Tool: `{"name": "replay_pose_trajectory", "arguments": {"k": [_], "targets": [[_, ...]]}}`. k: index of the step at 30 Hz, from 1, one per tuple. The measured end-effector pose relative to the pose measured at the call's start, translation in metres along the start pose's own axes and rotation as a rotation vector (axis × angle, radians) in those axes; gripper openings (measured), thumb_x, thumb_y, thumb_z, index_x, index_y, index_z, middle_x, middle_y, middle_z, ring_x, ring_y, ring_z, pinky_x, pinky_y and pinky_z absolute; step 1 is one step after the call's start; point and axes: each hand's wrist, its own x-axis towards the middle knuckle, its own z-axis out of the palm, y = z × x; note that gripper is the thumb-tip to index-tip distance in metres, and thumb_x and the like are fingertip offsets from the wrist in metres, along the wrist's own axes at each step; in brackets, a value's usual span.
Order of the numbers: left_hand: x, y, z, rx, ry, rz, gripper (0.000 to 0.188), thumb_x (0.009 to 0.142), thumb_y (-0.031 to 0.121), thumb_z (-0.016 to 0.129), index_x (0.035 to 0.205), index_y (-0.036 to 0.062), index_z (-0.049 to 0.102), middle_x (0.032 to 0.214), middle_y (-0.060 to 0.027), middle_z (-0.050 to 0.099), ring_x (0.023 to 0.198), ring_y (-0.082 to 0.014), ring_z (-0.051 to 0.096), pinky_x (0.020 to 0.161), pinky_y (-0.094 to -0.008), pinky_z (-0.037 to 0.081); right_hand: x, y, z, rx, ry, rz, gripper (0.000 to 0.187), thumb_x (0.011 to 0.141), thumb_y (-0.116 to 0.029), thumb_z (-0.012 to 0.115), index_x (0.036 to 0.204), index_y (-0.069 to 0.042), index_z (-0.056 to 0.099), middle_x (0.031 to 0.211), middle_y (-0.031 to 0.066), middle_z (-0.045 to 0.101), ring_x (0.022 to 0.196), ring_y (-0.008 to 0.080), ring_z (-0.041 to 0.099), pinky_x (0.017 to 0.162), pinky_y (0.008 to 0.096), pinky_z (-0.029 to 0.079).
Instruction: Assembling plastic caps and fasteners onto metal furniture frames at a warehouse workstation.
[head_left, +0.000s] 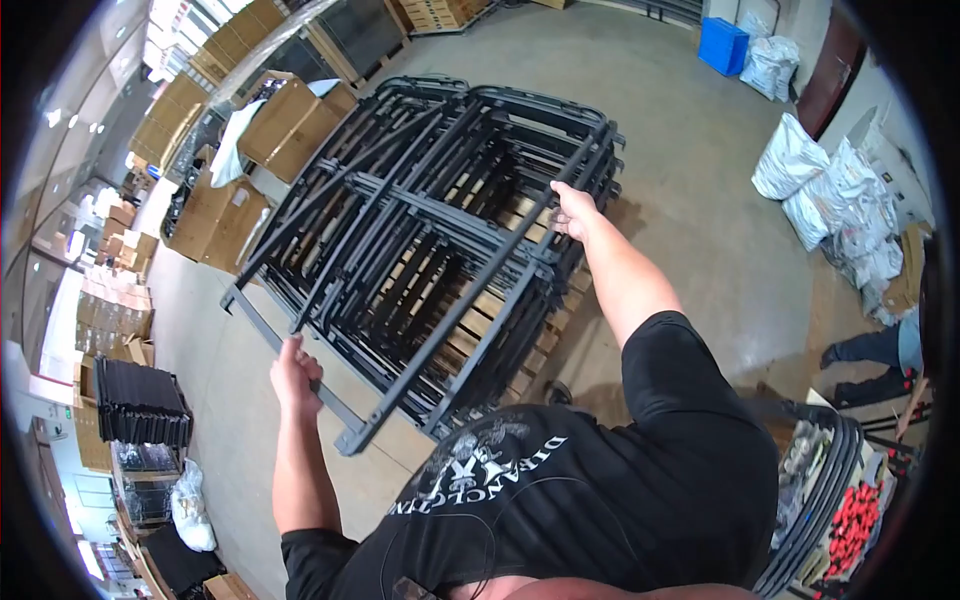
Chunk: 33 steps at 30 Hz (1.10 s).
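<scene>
A black metal frame (pixel 440 337) lies tilted across the top of a stack of similar black metal frames (pixel 545 262), its near left corner sticking out past the stack. My left hand (pixel 294 376) is closed around the crossbar at that near end. Farther off, my right hand (pixel 573 211) grips the long right side rail, thumb laid along it; its fingers are partly hidden behind the rail. Under the stack is a wooden pallet (pixel 531 368), its slats showing through the gaps.
Open cardboard boxes (pixel 292 128) stand beyond the stack's left side. Silver sacks (pixel 835 195) and a blue bin (pixel 722 46) line the right wall. At the right edge is another person's leg (pixel 865 347), near red parts (pixel 855 525). Stacked black panels (pixel 143 400) stand left.
</scene>
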Motion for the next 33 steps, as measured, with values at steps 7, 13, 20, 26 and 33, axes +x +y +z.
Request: {"name": "replay_pose_trajectory", "arguments": {"k": [7,13,20,26,33], "targets": [[-0.048,-0.143,0.105,-0.287,-0.040,-0.100,0.020,0.092,0.010,0.062,0.082,0.0118,0.045,0.062,0.0061,0.038,0.044,-0.0056,0.032,0.040,-0.0245,0.023,0.076,-0.125,-0.086,0.016,0.208,-0.157,0.015,0.094,-0.018,0.063,0.085,-0.008,0.057,0.062,0.0043,0.046,0.046,0.0188,0.041,0.044,0.0385,0.042],[-0.037,-0.136,0.079,-0.357,-0.153,0.031,0.014,0.092,0.009,0.062,0.088,0.0103,0.049,0.067,0.0065,0.041,0.046,-0.0033,0.033,0.041,-0.0214,0.024,0.019,-0.107,-0.093,0.201,0.196,-0.209,0.023,0.094,-0.018,0.062,0.077,-0.011,0.048,0.057,0.0031,0.041,0.044,0.0190,0.040,0.044,0.0365,0.038],[-0.021,-0.164,0.070,-0.513,-0.439,0.100,0.010,0.096,0.014,0.057,0.090,0.0104,0.050,0.066,0.0091,0.036,0.049,-0.0014,0.030,0.041,-0.0191,0.024,-0.155,-0.172,-0.109,0.266,0.053,-0.576,0.031,0.096,-0.016,0.058,0.068,-0.015,0.043,0.052,-0.0030,0.037,0.044,0.0120,0.036,0.045,0.0301,0.036],[0.012,-0.207,0.088,-0.786,-0.712,0.061,0.019,0.096,0.016,0.055,0.081,0.0138,0.044,0.063,0.0088,0.031,0.048,-0.0033,0.027,0.040,-0.0206,0.024,-0.402,-0.161,-0.050,0.149,0.021,-1.114,0.027,0.099,-0.023,0.062,0.080,-0.013,0.046,0.065,-0.0002,0.045,0.053,0.0128,0.042,0.049,0.0316,0.038],[-0.042,-0.294,0.168,-0.653,-0.849,-0.170,0.016,0.089,0.011,0.053,0.076,0.0128,0.044,0.060,0.0032,0.037,0.047,-0.0103,0.035,0.043,-0.0248,0.032,-0.703,-0.149,-0.046,-0.290,0.218,-1.587,0.031,0.094,-0.033,0.071,0.096,-0.005,0.058,0.072,0.0075,0.060,0.072,0.0212,0.066,0.060,0.0349,0.056]]}}
